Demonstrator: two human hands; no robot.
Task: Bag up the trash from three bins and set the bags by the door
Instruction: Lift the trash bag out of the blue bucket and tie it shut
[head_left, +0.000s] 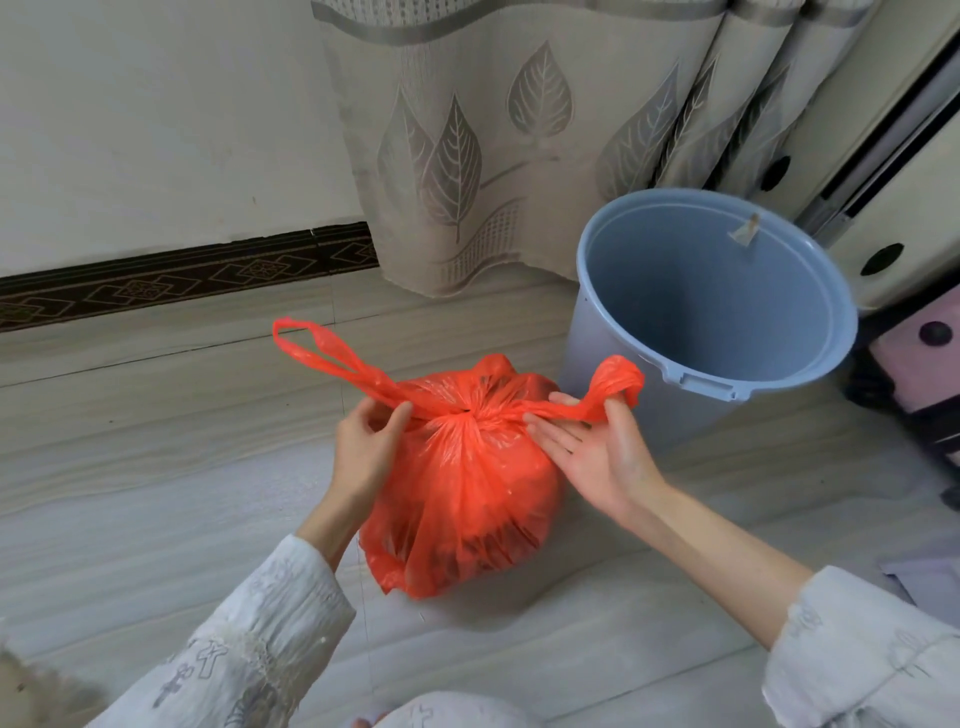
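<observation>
1. The left hand (363, 441) is pinching one handle; the right hand (597, 447), fingers straight, is hooking the other.
2. The bag (467, 488) is sitting on the floor (156, 467) beside the bin (717, 312); tying seems underway, a second knot next.

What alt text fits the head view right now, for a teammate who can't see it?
A person's two hands tie an orange trash bag on the floor: the left hand pinches one handle by the knot, the right hand has the other handle looped over its thumb. A blue bin stands unlined behind, beside a leaf-patterned curtain.
</observation>
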